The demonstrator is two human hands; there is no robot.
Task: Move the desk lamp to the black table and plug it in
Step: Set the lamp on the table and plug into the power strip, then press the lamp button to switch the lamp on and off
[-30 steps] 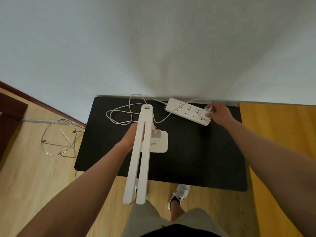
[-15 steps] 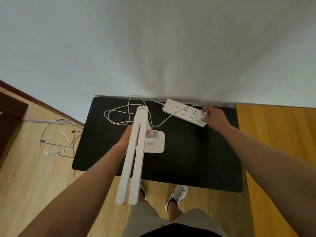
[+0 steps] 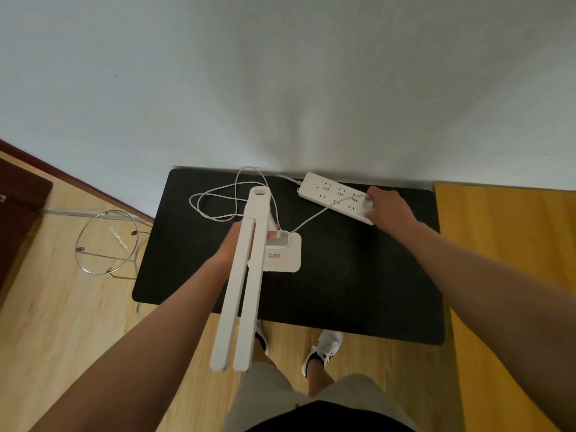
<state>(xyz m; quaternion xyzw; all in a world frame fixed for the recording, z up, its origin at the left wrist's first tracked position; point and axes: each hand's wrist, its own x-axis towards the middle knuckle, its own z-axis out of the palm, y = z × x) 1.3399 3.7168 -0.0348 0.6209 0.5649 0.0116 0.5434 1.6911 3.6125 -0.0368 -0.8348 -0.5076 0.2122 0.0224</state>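
Observation:
The white desk lamp (image 3: 246, 275) stands on the black table (image 3: 343, 282), its square base (image 3: 286, 254) near the table's middle and its two long bars reaching toward me. My left hand (image 3: 232, 244) grips the lamp's upright arm, mostly hidden behind the bars. The lamp's white cord (image 3: 215, 201) loops over the table's back left and runs to the white power strip (image 3: 333, 194) by the wall. At the strip's right end my right hand (image 3: 385, 207) holds the white plug (image 3: 369, 205) against it; whether the plug is fully seated is hidden.
A yellow wooden table (image 3: 511, 275) adjoins the black table on the right. A wire-frame stand (image 3: 106, 241) sits on the wooden floor to the left, near a dark brown cabinet (image 3: 18, 207). The white wall rises right behind the table. My feet are under the near edge.
My right hand has stayed at the strip's right end with the plug. The view shifted slightly; the lamp and my left hand kept their place on the table.

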